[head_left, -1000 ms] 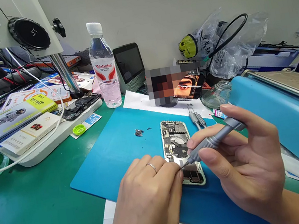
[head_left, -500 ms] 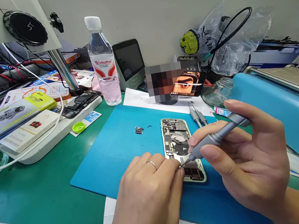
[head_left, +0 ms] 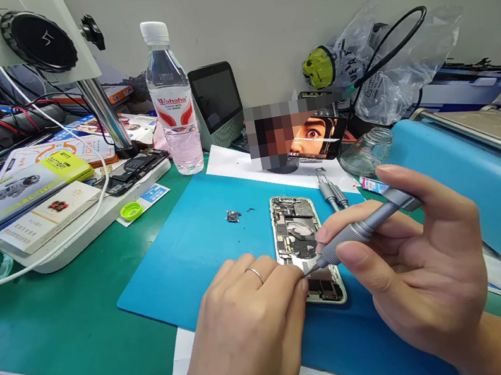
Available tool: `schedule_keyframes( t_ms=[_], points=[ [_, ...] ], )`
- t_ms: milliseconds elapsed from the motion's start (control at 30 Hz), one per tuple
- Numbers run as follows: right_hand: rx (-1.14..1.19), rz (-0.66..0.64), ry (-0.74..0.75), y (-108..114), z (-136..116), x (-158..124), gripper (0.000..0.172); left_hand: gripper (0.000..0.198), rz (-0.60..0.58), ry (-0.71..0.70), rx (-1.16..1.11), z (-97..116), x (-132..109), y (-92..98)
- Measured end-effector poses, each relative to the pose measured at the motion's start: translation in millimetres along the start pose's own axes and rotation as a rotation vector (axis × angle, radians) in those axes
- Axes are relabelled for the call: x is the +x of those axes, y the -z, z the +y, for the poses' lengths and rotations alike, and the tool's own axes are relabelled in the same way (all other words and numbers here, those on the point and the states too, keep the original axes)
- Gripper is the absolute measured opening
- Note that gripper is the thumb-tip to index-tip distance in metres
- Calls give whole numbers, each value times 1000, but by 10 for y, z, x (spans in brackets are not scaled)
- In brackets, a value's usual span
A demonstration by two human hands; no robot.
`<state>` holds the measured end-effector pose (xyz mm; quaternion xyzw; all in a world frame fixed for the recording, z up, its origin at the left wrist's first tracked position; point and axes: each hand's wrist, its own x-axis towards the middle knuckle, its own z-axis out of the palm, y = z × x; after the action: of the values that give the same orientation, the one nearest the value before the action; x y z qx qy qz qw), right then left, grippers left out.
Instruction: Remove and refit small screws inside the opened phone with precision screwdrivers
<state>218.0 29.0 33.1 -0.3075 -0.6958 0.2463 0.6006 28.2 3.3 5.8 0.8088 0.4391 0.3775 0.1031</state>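
An opened phone (head_left: pixel 298 240) lies on the blue mat (head_left: pixel 184 250) with its inner parts showing. My right hand (head_left: pixel 420 268) grips a grey screwdriver (head_left: pixel 355 237), tilted so its tip points down and left over the phone's lower half. That tip meets the fingertips of my left hand (head_left: pixel 253 315), which wears a ring. Thumb and index finger of the left hand are pinched together at the phone's left edge; whatever they hold is hidden or too small to name. A small camera-like part (head_left: pixel 233 216) rests on the mat left of the phone, near a few tiny pieces.
Two more grey screwdrivers (head_left: pixel 332 192) lie behind the phone, near a glass jar (head_left: pixel 367 152). A water bottle (head_left: pixel 173 107) stands at the back. On the left are a microscope stand (head_left: pixel 107 118), boxes (head_left: pixel 20 191) and a green cap (head_left: pixel 131 211). A blue case (head_left: pixel 464 203) borders the right side.
Both hands, the screwdriver and the phone hold nearly the same places. The view has shifted slightly, and the picture on the screen at the back differs.
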Motion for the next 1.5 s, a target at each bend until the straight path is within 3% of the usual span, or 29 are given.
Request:
schedule_keyframes(
  t_ms=[567,767,1500],
  points=[
    [8,-31,-12,3,14,-32,66,20,9,-44,15,-54,10,-24],
    [7,-33,-8,3,19,-38,66,19,-36,-46,14,-85,-21,-10],
    [0,-27,26,14,31,-9,68,21,10,-22,6,-25,10,11]
  ],
)
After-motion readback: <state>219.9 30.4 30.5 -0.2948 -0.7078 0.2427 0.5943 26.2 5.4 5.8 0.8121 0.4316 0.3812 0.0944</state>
